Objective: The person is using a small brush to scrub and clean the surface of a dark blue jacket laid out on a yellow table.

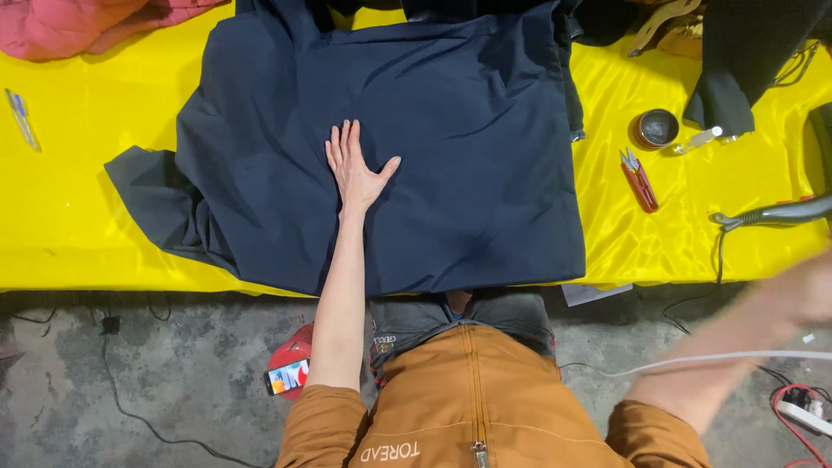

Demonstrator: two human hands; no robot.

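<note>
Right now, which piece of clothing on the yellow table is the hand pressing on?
The big dark navy fabric garment, spread flat mid-table under the left hand. The pink garment lies untouched in the far corner.

Matt navy cloth (451, 130), glossy yellow satin cover (87, 217)

table: yellow cloth-covered table (78, 217), spans upper frame
centre: dark blue garment (468, 156), spread flat
upper left: pink fabric (78, 22), pen (22, 119)
right: red snips (639, 180), round tin (655, 128), black cloth (745, 61)
</note>
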